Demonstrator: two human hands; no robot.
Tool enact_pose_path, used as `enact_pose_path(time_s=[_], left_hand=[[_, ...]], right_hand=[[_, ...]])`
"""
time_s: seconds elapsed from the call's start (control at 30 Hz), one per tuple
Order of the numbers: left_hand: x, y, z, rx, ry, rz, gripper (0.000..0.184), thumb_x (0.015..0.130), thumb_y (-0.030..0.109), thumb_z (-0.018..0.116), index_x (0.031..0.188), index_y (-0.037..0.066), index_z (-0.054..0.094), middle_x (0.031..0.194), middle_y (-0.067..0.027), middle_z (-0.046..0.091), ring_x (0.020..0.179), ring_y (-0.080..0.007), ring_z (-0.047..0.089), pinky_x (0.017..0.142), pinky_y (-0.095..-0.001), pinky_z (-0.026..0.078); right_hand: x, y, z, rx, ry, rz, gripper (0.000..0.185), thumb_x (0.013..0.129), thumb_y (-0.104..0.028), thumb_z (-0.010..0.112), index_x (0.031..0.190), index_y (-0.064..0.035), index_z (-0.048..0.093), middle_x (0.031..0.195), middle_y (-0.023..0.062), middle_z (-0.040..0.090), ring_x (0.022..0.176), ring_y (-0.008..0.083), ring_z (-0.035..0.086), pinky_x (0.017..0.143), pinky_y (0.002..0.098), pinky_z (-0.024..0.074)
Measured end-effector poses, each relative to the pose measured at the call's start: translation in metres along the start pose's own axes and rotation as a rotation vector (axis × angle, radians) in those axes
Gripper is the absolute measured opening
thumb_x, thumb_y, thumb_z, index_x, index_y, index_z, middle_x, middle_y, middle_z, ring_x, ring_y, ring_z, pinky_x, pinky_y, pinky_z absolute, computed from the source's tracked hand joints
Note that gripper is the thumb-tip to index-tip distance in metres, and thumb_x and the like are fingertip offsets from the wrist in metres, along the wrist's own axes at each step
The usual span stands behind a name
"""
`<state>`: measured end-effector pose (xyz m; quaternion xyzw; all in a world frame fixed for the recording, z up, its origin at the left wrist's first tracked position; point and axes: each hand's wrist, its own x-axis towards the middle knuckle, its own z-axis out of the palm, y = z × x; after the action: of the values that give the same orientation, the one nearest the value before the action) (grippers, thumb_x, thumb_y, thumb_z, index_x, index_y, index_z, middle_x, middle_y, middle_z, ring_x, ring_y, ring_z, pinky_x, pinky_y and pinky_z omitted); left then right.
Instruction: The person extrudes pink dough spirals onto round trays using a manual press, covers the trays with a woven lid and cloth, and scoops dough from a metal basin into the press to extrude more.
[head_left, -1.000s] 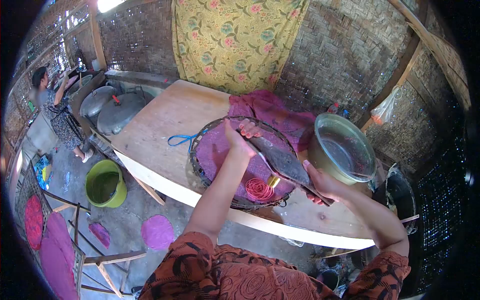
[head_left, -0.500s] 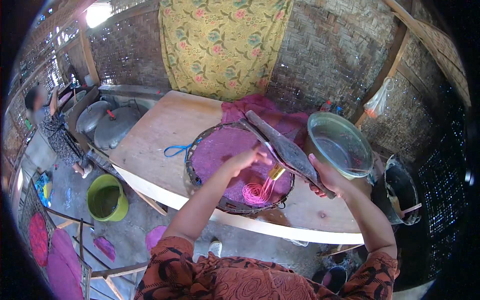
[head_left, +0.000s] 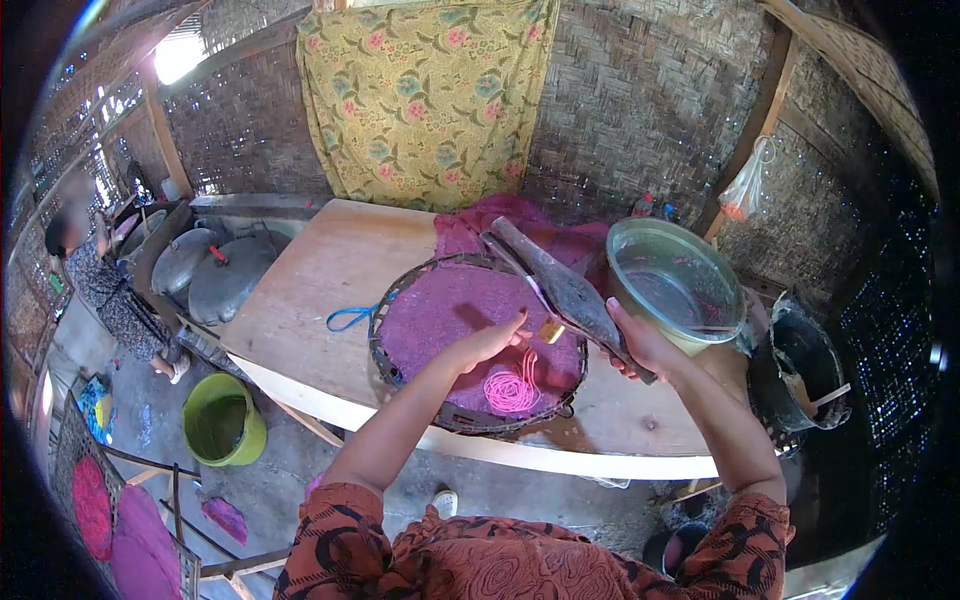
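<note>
My right hand (head_left: 645,345) grips the handle ends of a dark wooden lever press (head_left: 570,295), made of two long pieces and held tilted above the round woven tray (head_left: 447,420). Under the press shows a small yellow, metallic-looking cylinder (head_left: 551,330). My left hand (head_left: 490,340) hovers over the tray, left of the cylinder, fingers stretched out and apart. Pink strands (head_left: 512,390) lie coiled on the tray's purple-pink cloth (head_left: 430,310), their upper ends rising close to my left fingertips. Whether these fingers touch the strands I cannot tell.
The tray rests on a wooden table (head_left: 300,290) with a blue loop (head_left: 350,318) beside it. A large translucent basin (head_left: 675,280) and crumpled magenta cloth (head_left: 470,228) are behind. A black bucket (head_left: 800,370) stands right. Left are a green bucket (head_left: 225,420), lidded pots (head_left: 235,280) and another person (head_left: 110,285).
The strands hung from the cylinder before; now their upper ends look separate from it. My left hand has lowered slightly, and the view has shifted a little.
</note>
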<state>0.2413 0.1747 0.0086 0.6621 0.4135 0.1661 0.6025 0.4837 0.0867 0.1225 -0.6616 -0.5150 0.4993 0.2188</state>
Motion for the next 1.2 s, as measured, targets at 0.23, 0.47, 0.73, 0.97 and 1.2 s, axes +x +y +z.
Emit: enact_pose_path(time_s=[0.23, 0.47, 0.73, 0.97, 1.2], left_hand=[[-0.045, -0.039, 0.013, 0.780, 0.291, 0.377, 0.058, 0.087, 0.055, 0.040, 0.113, 0.008, 0.061, 0.138, -0.0115, 0.038, 0.125, -0.0386, 0.032, 0.102, -0.0532, 0.023], [-0.116, -0.015, 0.021, 1.299, 0.502, 0.456, 0.051, 0.077, 0.044, 0.060, 0.112, 0.006, 0.061, 0.143, -0.0094, 0.029, 0.131, -0.0379, 0.021, 0.103, -0.0616, 0.017], [-0.129, 0.012, 0.002, 0.746, 0.676, 0.658, 0.040, 0.072, 0.018, 0.073, 0.107, 0.006, 0.058, 0.107, -0.0129, 0.061, 0.102, -0.0270, 0.057, 0.088, -0.0382, 0.044], [-0.200, -0.069, -0.020, -0.217, 1.312, 0.197, 0.025, 0.066, 0.001, 0.070, 0.090, 0.000, 0.064, 0.089, -0.0065, 0.065, 0.085, -0.0190, 0.060, 0.077, -0.0327, 0.047], [-0.272, -0.125, -0.066, -0.435, 1.642, 0.174, 0.006, 0.076, 0.004, 0.060, 0.077, -0.002, 0.061, 0.073, -0.0083, 0.061, 0.061, -0.0148, 0.056, 0.054, -0.0268, 0.043]], right_hand=[[-0.007, 0.014, -0.010, 0.072, 0.000, -0.014, 0.068, 0.086, -0.068, 0.026, 0.071, -0.0070, 0.051, 0.050, 0.0044, 0.048, 0.038, 0.0139, 0.045, 0.035, 0.0283, 0.0356], [-0.018, 0.018, -0.005, 0.094, 0.005, -0.085, 0.068, 0.088, -0.067, 0.022, 0.074, -0.0076, 0.052, 0.049, 0.0027, 0.046, 0.037, 0.0120, 0.042, 0.034, 0.0266, 0.0328], [-0.038, -0.038, 0.055, 0.102, -0.367, -0.242, 0.065, 0.093, -0.058, 0.021, 0.090, -0.0057, 0.059, 0.070, 0.0080, 0.059, 0.059, 0.0125, 0.056, 0.051, 0.0270, 0.0452], [0.076, 0.064, 0.097, -0.768, 0.186, -0.756, 0.031, 0.086, -0.026, 0.053, 0.109, -0.0062, 0.061, 0.111, 0.0147, 0.056, 0.102, 0.0254, 0.054, 0.087, 0.0376, 0.0416], [0.100, 0.086, 0.111, -0.545, 0.135, -0.890, 0.032, 0.076, -0.009, 0.060, 0.107, -0.0167, 0.065, 0.128, 0.0136, 0.045, 0.117, 0.0340, 0.041, 0.096, 0.0458, 0.0335]])
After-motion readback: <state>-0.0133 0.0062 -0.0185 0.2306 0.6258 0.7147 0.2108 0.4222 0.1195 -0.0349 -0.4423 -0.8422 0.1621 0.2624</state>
